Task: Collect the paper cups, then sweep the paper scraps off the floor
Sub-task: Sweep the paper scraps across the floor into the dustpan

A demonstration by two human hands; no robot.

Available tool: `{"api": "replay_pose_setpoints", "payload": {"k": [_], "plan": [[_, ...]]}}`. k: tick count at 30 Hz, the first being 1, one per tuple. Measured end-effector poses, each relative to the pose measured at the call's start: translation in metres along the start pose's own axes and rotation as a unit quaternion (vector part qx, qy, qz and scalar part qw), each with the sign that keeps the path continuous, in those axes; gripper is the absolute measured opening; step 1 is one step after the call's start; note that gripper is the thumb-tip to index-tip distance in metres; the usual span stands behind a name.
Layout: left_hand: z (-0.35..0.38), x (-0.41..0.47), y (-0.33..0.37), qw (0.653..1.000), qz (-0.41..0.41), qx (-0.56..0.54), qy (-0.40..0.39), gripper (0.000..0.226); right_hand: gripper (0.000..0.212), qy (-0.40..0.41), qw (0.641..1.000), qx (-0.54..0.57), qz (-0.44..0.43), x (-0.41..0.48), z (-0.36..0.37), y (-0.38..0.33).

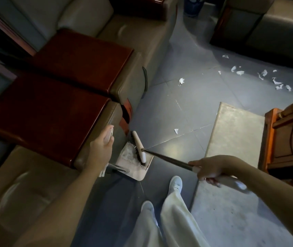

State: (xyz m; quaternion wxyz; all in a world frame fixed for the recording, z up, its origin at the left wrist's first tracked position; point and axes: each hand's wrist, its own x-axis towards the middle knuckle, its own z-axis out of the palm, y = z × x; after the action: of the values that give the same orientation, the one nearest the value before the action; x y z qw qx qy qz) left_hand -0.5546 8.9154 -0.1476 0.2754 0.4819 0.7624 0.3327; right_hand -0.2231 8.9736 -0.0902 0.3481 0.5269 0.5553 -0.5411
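Our left hand (101, 145) curls round the top of the dustpan (135, 165) handle, tilting the pan to the floor so nothing spills. Our right hand (209, 170) wraps the broom (169, 158) pole, and its brush head (138, 148) lies across the dustpan, likely pushing a pale heap inside. Paper scraps (266, 79) lie well beyond the dustpan, unswept. We see no paper cups.

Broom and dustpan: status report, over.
Left hand holds dustpan, right hand grips broom. Brush head sits in dustpan. Many paper scraps unswept on floor ahead.
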Motion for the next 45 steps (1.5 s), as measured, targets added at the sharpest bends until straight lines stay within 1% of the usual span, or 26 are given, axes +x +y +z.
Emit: {"api": "replay_pose_setpoints", "payload": {"k": [7, 11, 14, 17, 21, 25, 28, 30, 35, 38, 42, 45], "plan": [[0.023, 0.002, 0.026, 0.999, 0.031, -0.01, -0.032, 0.039, 0.074, 0.071, 0.997, 0.034, 0.016, -0.034, -0.008, 0.035], [0.042, 0.019, 0.047, 0.997, 0.062, 0.0, -0.039, 0.038, 0.075, 0.101, 0.992, 0.07, 0.021, -0.044, -0.026, 0.056], [0.062, 0.032, 0.064, 0.996, 0.082, -0.002, -0.046, 0.038, 0.072, 0.121, 0.989, 0.086, 0.027, -0.048, -0.044, 0.072], [0.086, 0.043, 0.082, 0.993, 0.094, -0.018, -0.066, 0.037, 0.066, 0.141, 0.986, 0.081, 0.041, -0.044, -0.065, 0.085], [0.119, 0.058, 0.105, 0.994, 0.085, -0.015, -0.074, 0.036, 0.056, 0.167, 0.982, 0.059, 0.061, -0.026, -0.095, 0.105], [0.15, 0.085, 0.132, 0.992, 0.093, -0.014, -0.082, 0.036, 0.05, 0.173, 0.982, 0.041, 0.072, 0.0, -0.127, 0.115], [0.165, 0.106, 0.144, 0.995, 0.073, -0.006, -0.075, 0.035, 0.053, 0.185, 0.98, 0.024, 0.074, 0.021, -0.142, 0.116], [0.174, 0.112, 0.15, 0.996, 0.065, -0.012, -0.06, 0.034, 0.055, 0.182, 0.981, 0.024, 0.059, 0.033, -0.142, 0.115], [0.196, 0.125, 0.176, 0.996, 0.065, -0.019, -0.066, 0.034, 0.059, 0.108, 0.993, 0.041, 0.015, 0.03, -0.132, 0.11], [0.204, 0.13, 0.185, 0.994, 0.088, 0.005, -0.065, 0.034, 0.057, 0.081, 0.996, 0.028, 0.006, 0.012, -0.138, 0.116], [0.208, 0.137, 0.194, 0.995, 0.089, 0.009, -0.05, 0.035, 0.06, 0.101, 0.995, 0.024, 0.008, -0.008, -0.151, 0.122], [0.207, 0.154, 0.205, 0.995, 0.094, 0.014, -0.034, 0.034, 0.058, 0.13, 0.991, -0.006, 0.001, -0.014, -0.178, 0.121]]}}
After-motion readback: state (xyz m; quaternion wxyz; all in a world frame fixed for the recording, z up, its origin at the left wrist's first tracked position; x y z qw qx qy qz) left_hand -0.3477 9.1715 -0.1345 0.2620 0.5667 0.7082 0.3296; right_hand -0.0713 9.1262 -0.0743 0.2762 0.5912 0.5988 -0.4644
